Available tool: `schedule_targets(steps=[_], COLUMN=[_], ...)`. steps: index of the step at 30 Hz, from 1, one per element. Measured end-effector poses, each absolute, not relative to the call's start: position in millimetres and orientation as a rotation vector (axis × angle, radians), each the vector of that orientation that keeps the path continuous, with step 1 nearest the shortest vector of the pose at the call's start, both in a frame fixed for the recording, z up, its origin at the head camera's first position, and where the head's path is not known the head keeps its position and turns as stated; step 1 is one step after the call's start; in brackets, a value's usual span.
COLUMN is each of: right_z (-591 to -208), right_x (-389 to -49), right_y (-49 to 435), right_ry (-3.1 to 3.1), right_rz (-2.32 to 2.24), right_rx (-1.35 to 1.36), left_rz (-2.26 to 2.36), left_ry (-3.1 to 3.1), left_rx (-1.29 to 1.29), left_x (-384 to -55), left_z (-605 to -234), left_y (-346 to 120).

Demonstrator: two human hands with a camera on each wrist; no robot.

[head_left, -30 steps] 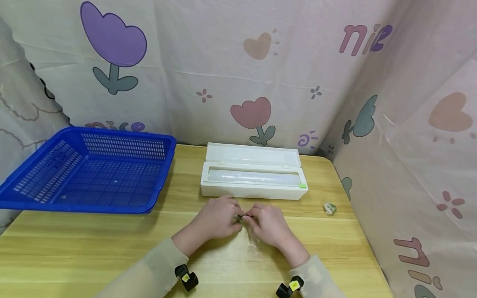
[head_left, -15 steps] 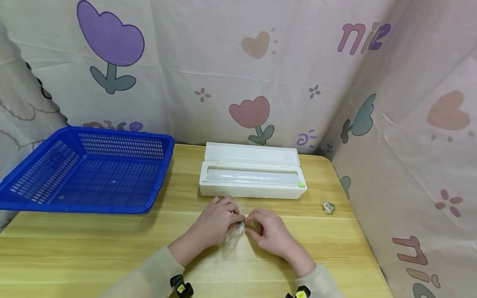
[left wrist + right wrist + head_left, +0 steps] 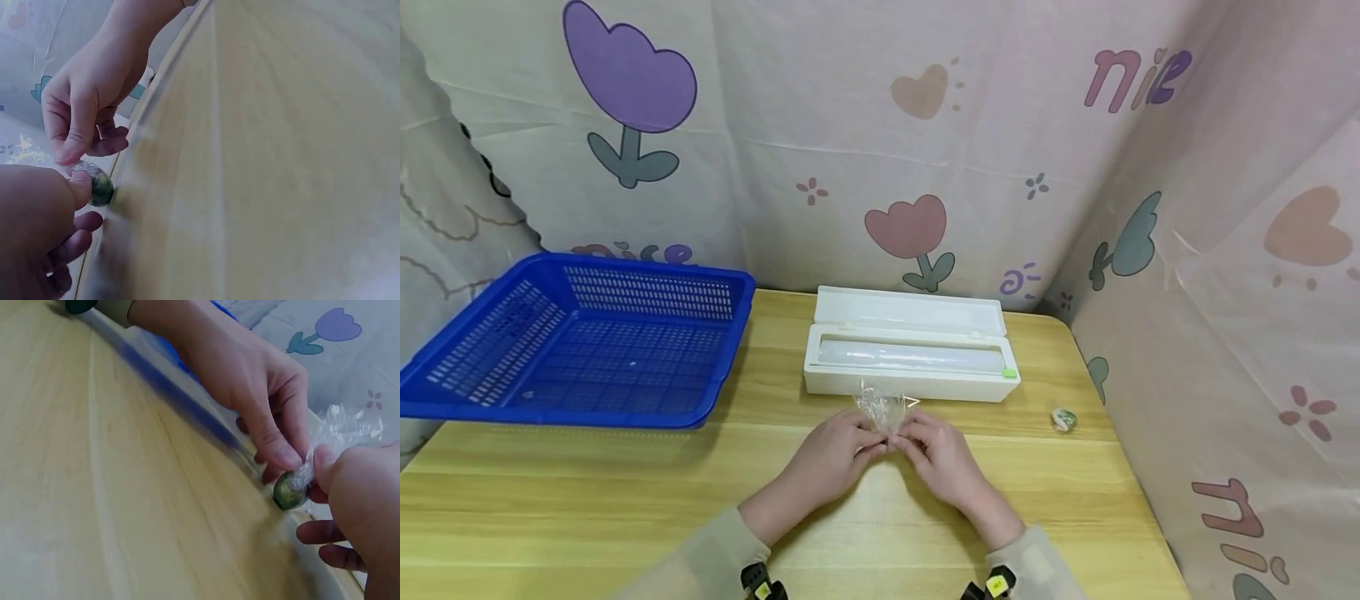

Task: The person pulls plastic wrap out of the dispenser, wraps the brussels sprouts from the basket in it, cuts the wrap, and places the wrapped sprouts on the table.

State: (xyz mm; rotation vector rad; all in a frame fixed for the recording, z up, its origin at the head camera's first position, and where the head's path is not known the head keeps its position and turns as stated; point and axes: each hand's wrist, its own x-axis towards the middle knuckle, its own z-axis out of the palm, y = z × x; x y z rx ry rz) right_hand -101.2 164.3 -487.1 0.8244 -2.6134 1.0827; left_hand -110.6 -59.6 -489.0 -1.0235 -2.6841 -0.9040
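Note:
Cling film [image 3: 880, 404] is bunched up in front of the white box, its loose crinkled end fanning out beyond the fingertips. Wrapped in that film is a small round green thing [image 3: 289, 492], seen in both wrist views on the near side of the twisted neck. My left hand [image 3: 831, 454] pinches the film between thumb and fingers. Close against it, my right hand [image 3: 943, 458] pinches the same gathered neck from the other side. In the head view the fingers hide the green thing.
Behind the hands stands a white box [image 3: 910, 386], lid up, with a cling film roll [image 3: 910, 356] inside. A blue basket [image 3: 617, 417] is on the left. Near the table's right edge lies a small wrapped green-and-white bundle [image 3: 1063, 419]. A printed curtain [image 3: 760, 100] surrounds the table.
The film's loose end has turned from hanging toward the person to fanning out away, toward the box. The hands stay close together, and the green thing has become hidden from the head view.

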Motion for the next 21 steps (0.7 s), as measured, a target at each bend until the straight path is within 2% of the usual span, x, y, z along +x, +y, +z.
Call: schedule_targets(steps=[10, 21], right_z=[-488, -484], right_x=[-108, -109], right_y=[155, 153], right_ry=[-2.672, -2.792], right_rz=[1.575, 1.466], right_rx=[0.435, 0.325], left_rz=[-1.357, -1.598], left_ry=[-2.698, -2.629], left_rx=[-0.982, -0.818], left_x=[-118, -114], left_z=[-489, -487], left_y=[-56, -56])
